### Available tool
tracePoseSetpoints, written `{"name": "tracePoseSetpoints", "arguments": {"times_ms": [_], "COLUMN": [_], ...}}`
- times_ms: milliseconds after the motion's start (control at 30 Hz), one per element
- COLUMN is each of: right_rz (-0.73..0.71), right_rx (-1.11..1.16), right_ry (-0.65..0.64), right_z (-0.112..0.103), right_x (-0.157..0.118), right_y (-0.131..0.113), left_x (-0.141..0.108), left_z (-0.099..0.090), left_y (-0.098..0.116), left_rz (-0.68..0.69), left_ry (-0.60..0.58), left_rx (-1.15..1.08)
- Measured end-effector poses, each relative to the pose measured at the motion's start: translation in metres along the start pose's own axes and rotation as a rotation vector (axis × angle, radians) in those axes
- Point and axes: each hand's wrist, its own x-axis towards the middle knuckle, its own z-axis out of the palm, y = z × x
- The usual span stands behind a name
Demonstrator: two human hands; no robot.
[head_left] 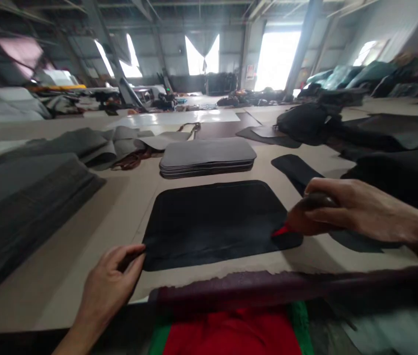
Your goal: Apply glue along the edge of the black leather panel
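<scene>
A black panel (212, 227) with rounded corners, like leather, lies flat on the table in front of me. At its near left corner my left hand (111, 278) pinches the edge between thumb and fingers. Over the right end of the panel my right hand (336, 204) is wrapped around a tool with a dark rounded handle (318, 199). The tool's red tip (282, 230) is at the panel's surface near the right edge; its exact kind is unclear. Just beyond the panel sits a neat stack of grey rounded panels (208, 155).
Thick dark sheets (24, 207) are piled at the left. Dark pieces (294, 170) and a black heap (401, 172) lie on the right. Crumpled grey material (83, 143) is further back. A torn maroon strip (268, 291) runs along the table's near edge.
</scene>
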Motion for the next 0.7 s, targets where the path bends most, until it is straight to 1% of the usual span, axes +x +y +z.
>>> {"name": "tracePoseSetpoints", "arguments": {"times_ms": [100,267,367,533,700], "right_rz": [0.05,0.168,0.231,0.269,0.334], "right_rx": [0.005,-0.006,0.057,0.141,0.298], "right_ry": [0.02,0.014,0.036,0.078,0.097], "right_z": [-0.003,-0.008,-0.006,0.0,0.006], "right_x": [-0.008,-0.021,-0.025,-0.032,-0.042], "right_y": [0.016,0.03,0.039,0.055,0.059], "left_x": [0.001,0.003,0.004,0.005,0.005], "left_z": [-0.002,-0.002,-0.001,-0.002,-0.003], "left_y": [0.0,0.001,0.002,0.002,0.006], "left_rz": [0.0,-0.071,-0.097,-0.122,-0.164], "left_ry": [-0.017,-0.037,-0.051,-0.051,-0.063], "left_rx": [0.04,0.075,0.101,0.096,0.067]}}
